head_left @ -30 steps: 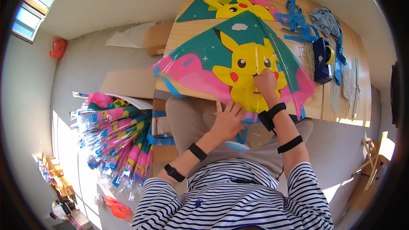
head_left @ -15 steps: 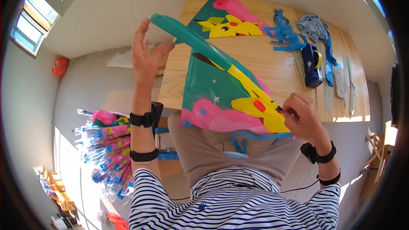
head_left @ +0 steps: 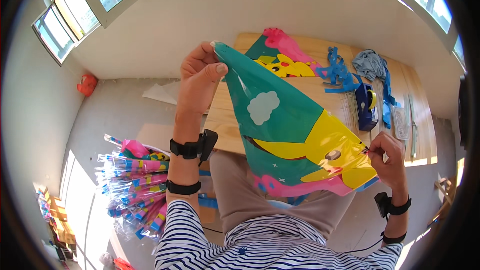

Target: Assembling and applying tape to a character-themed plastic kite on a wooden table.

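Note:
A kite sail (head_left: 280,135) of glossy printed film hangs stretched between my two hands over the near table edge and my lap. It is green with a pale cloud, a yellow cartoon figure and a pink lower border. My left hand (head_left: 200,77) is closed on its upper corner, thumb along the edge. At the right, my right hand (head_left: 389,157) pinches the yellow side by a small dark spot. Behind it, a second kite sail (head_left: 287,65) with a similar print lies on the table, partly covered by the held one.
On the wooden table (head_left: 225,130) are blue ribbon strips (head_left: 337,72), a tape dispenser (head_left: 367,107), a grey-blue cloth bundle (head_left: 371,65) and thin rods (head_left: 412,120). Left of my legs stands a pile of wrapped kites (head_left: 137,185). A red bag (head_left: 87,85) sits by the wall.
The sail has gone from folded narrow to spread, showing the cloud and figure. My left hand has moved right and lower and closed on the corner; my right hand has shifted right and lower.

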`<state>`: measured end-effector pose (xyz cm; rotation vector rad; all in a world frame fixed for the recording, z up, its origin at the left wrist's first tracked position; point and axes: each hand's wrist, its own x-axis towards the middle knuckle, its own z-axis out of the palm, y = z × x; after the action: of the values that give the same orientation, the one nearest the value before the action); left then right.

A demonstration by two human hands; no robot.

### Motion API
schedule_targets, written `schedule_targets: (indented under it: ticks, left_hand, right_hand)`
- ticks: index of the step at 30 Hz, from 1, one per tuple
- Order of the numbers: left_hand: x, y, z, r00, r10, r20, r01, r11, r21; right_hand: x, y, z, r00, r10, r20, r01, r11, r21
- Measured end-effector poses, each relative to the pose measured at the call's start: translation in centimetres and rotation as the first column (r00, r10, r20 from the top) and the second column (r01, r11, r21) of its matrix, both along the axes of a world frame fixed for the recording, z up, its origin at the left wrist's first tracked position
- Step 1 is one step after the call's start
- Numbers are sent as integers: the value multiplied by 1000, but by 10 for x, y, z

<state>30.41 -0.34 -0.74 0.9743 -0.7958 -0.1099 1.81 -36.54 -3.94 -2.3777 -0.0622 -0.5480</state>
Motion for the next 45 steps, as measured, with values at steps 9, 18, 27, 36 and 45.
schedule_targets:
  ticks: [9,18,27,36,45]
  left_hand:
    - [-25,-22,22,994,-92,-59,93,996,16]
    - [-23,-25,18,988,-145,-54,143,989,-40]
    - [-31,-29,20,1000,-11,14,11,1000,11]
    - [-35,-24,25,998,-54,-37,54,998,-21]
    - [-40,-15,31,999,19,-51,-13,994,106]
  right_hand:
    - [-23,-4,-10,999,-39,-38,41,998,49]
    - [-28,-10,-25,997,-28,-68,33,997,76]
    - [-29,-10,-33,992,-35,-121,47,994,96]
    - [-25,-2,-31,998,-46,-36,47,999,21]
    - [-23,-2,-33,997,-68,-41,69,997,28]
